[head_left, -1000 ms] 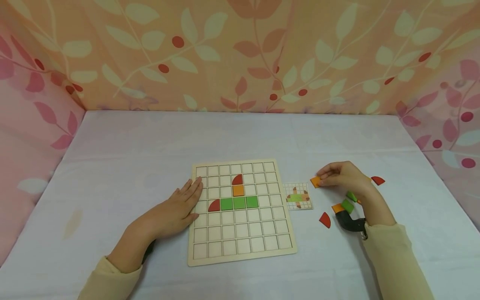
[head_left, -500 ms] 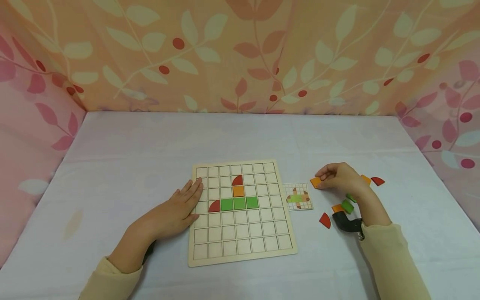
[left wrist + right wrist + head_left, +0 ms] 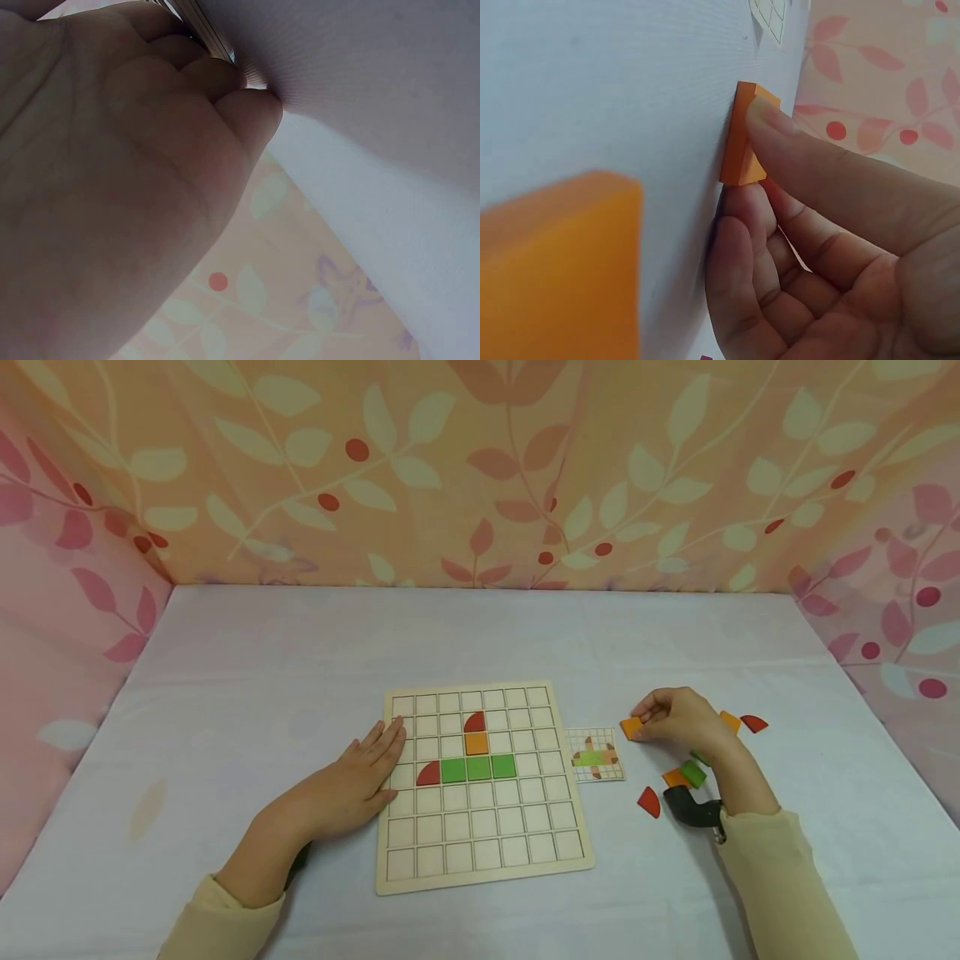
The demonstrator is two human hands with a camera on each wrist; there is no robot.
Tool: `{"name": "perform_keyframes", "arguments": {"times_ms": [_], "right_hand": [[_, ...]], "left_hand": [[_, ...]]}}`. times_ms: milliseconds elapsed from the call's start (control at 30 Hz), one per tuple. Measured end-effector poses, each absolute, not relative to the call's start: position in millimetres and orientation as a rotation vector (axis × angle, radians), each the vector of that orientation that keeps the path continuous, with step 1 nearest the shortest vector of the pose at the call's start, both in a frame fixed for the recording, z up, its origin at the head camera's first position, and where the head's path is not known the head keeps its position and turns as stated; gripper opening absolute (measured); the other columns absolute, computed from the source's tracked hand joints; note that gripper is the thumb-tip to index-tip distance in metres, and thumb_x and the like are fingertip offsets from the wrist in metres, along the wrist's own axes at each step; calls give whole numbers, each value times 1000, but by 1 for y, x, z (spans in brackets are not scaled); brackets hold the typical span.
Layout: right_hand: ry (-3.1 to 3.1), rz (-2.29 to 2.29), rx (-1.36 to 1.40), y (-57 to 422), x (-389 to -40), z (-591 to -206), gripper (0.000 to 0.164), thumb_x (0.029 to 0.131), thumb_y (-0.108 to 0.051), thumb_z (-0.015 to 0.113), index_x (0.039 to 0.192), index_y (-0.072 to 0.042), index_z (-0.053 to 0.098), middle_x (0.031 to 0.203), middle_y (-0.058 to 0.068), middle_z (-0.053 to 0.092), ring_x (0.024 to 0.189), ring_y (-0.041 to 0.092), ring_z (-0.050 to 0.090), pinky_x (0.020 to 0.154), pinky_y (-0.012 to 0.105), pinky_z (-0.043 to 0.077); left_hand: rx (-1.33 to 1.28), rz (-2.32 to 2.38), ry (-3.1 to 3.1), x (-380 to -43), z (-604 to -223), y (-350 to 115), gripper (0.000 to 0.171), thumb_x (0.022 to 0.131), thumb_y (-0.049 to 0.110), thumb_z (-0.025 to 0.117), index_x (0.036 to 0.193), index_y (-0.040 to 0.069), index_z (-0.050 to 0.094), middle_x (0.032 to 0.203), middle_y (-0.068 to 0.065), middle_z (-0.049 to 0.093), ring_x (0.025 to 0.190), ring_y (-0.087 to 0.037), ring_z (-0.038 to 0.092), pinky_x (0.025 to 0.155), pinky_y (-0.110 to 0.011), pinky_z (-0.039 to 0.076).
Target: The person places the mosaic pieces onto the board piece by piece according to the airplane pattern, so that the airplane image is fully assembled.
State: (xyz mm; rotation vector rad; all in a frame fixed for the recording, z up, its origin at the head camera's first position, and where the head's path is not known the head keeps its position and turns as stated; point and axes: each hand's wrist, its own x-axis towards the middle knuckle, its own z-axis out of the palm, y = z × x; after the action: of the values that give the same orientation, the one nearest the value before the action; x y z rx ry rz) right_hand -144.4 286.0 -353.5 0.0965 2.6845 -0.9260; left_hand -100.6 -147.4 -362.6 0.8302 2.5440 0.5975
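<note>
My left hand [image 3: 348, 781] lies flat with straight fingers over the left edge of a wooden grid board [image 3: 487, 853]; in the left wrist view its fingertips meet the board's edge. On the board sit a red quarter-circle tile [image 3: 475, 722], an orange square [image 3: 476, 743] below it, and a row of another red quarter-circle [image 3: 428, 773] and three green squares [image 3: 478, 767]. My right hand [image 3: 678, 717] pinches an orange square tile [image 3: 631, 728] right of the board. The right wrist view shows the thumb on the tile's face and fingers at its edge, the tile [image 3: 746, 142] low against the cloth.
A small pattern card [image 3: 596, 753] touches the board's right side. Around my right wrist lie a red quarter-circle [image 3: 649, 802], an orange tile [image 3: 675, 778], green tiles [image 3: 693, 773], another orange tile [image 3: 730, 721] and a red quarter-circle [image 3: 753, 724]. Patterned curtains [image 3: 480, 468] enclose the table.
My right wrist has shifted slightly left, uncovering more of the orange tile behind it. The pinched tile stays in about the same place. My left hand and the board hold still.
</note>
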Motion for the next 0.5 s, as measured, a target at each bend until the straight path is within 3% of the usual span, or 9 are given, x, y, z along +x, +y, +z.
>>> {"name": "perform_keyframes", "arguments": {"times_ms": [300, 500], "right_hand": [[2708, -962, 67, 288, -141, -356, 29, 73, -11, 81, 91, 1, 62, 81, 7, 60, 74, 22, 52, 69, 28, 43], [2681, -1050, 72, 289, -138, -350, 22, 78, -8, 75, 95, 3, 64, 85, 8, 63, 76, 20, 55, 66, 23, 46]], "left_hand": [[819, 599, 2546, -100, -366, -149, 68, 97, 16, 51, 149, -4, 12, 157, -15, 1, 142, -36, 1, 110, -58, 13], [821, 602, 2548, -100, -365, -149, 68, 97, 17, 51, 149, -4, 12, 157, -15, 1, 142, -35, 1, 110, -58, 13]]}}
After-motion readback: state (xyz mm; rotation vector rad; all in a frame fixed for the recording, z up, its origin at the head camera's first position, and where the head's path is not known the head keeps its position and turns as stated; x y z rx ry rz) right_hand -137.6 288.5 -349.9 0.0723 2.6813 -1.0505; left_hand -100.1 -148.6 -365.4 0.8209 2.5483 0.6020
